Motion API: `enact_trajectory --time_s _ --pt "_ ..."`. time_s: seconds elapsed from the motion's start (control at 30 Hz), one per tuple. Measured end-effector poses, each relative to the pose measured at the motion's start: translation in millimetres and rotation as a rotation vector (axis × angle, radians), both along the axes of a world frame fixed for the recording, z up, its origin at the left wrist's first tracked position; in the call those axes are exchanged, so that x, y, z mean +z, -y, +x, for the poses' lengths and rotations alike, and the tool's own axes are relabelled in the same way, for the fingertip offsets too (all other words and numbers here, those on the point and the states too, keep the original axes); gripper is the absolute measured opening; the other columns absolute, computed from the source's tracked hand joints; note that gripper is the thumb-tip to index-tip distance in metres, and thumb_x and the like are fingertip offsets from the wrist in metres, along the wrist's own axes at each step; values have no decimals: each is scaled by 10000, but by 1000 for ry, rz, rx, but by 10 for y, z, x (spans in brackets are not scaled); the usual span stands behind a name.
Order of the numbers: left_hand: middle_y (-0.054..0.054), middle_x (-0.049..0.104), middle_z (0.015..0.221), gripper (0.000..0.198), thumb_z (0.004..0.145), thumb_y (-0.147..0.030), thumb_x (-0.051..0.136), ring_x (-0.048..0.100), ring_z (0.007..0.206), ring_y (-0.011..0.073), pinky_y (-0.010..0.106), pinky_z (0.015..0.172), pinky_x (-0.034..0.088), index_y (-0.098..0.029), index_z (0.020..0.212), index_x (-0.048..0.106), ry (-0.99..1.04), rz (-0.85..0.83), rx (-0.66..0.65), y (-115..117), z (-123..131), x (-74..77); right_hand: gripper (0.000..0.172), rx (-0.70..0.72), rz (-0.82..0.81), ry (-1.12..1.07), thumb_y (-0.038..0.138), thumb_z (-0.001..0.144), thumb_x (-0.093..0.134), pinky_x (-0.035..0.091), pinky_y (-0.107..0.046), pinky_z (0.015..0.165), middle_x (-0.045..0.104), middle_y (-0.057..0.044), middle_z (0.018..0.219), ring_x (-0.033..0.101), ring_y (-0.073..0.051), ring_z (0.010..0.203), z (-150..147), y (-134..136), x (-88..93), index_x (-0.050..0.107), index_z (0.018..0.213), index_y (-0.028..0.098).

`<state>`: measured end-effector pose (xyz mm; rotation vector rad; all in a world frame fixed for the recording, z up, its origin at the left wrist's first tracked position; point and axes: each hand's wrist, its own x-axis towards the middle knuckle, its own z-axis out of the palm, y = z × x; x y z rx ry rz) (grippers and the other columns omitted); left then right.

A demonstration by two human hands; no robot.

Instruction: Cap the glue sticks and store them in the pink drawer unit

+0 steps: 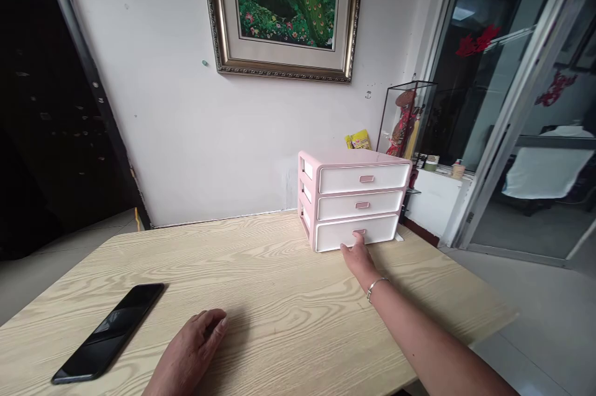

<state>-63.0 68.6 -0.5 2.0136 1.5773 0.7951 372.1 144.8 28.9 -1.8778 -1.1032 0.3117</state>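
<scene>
A pink-and-white plastic drawer unit (pixel 354 197) with three stacked drawers stands at the back right of a light wood-grain table (pixel 279 297). All its drawers look closed. My right hand (pixel 356 259) reaches the bottom drawer, its fingers on the small pink handle (pixel 359 233) and partly hiding it. A thin silver bracelet (pixel 376 288) circles my right wrist. My left hand (pixel 195 346) rests palm down on the tabletop near the front edge, holding nothing. To its left lies a black smartphone (pixel 109 333), face up and angled across the table.
A yellow snack packet (pixel 357 140) sits behind the drawer unit, beside a glass case (pixel 406 120) holding a figurine. Small items stand on a white cabinet (pixel 433 200) to the right. A glass door frame (pixel 512 98) and a tiled floor lie beyond the table's right edge.
</scene>
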Motion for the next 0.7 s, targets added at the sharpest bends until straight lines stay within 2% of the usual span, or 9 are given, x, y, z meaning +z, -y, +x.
enact_trajectory --time_s 0.1,0.2,0.27,0.33,0.43,0.5,0.6,0.7 --pt "74 731 1076 397 879 -495 513 669 1037 257 345 897 507 -223 1106 693 119 -39 32 52 54 91 626 55 24 -54 300 766 539 484 -394 879 642 -153 1197 631 -276 1053 -293 120 10 448 1370 161" --pt "81 724 1029 418 848 -376 540 662 972 236 338 854 499 -185 1203 650 329 -105 67 129 121 253 626 190 51 -200 253 727 520 511 -346 722 711 -85 964 668 -241 852 -734 264 69 492 1350 197" --pt "71 714 983 508 786 -242 549 646 902 207 312 773 495 -174 1286 604 531 -138 73 186 179 400 685 377 71 -476 209 675 526 492 -310 640 706 -40 818 656 -214 739 -1030 392 170 502 1360 210" --pt "51 695 909 692 711 -129 536 613 808 171 272 656 461 -181 1401 505 782 -189 37 235 243 566 774 606 50 -772 156 620 530 453 -268 598 677 -1 727 623 -174 660 -1272 528 329 489 1391 210" --pt "-7 636 739 903 683 -60 549 496 587 107 229 535 383 -246 1533 307 1140 -261 -167 274 334 825 868 898 26 -1074 99 611 533 332 -206 524 592 52 627 508 -107 551 -1502 681 631 427 1464 223" --pt "-21 604 698 964 706 -36 584 463 569 99 193 480 334 -306 1558 222 1280 -238 -304 278 382 997 895 1081 63 -1197 74 648 547 252 -199 497 541 77 594 410 -82 503 -1585 724 828 369 1504 267" --pt "-50 540 614 960 751 -50 620 372 495 78 165 426 269 -336 1561 192 1386 -145 -519 274 441 1255 877 1336 131 -1284 50 699 563 211 -210 488 469 98 542 286 -74 473 -1645 726 1066 363 1507 326" --pt "-90 400 499 874 813 -26 571 225 445 66 165 419 229 -339 1553 228 1433 -64 -627 291 492 1502 785 1496 173 -1299 66 752 565 189 -214 463 365 107 481 207 -83 461 -1652 713 1232 424 1476 332"
